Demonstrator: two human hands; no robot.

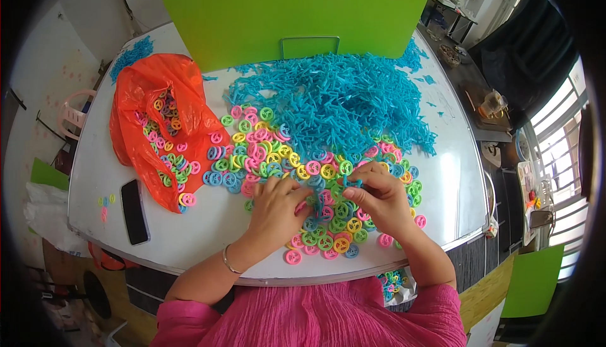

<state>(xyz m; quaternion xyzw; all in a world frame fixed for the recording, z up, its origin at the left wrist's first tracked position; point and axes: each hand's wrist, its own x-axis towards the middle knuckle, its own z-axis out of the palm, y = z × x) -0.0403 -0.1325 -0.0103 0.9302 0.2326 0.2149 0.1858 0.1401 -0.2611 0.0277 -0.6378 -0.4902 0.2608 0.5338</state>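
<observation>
My left hand (278, 211) is closed at the near edge of a pile of small spoked plastic wheels (341, 226) in pink, green, yellow and blue. A pink wheel (300, 207) shows at its fingertips, partly hidden by the fingers. Just right of these fingers, a blue piece (318, 200) stands on edge; whether the hand touches it I cannot tell. Over the same pile, my right hand (385, 200) pinches a small blue plastic stick (352, 183) between thumb and fingers. Beyond both hands lies a large heap of similar blue sticks (341, 97).
A red plastic bag (129, 126) of wheels lies open on the white table (189, 239) at the left. Nearer sits a black phone (134, 212), with a few loose wheels (104, 207) beside it. A green board (290, 12) rises behind the heap.
</observation>
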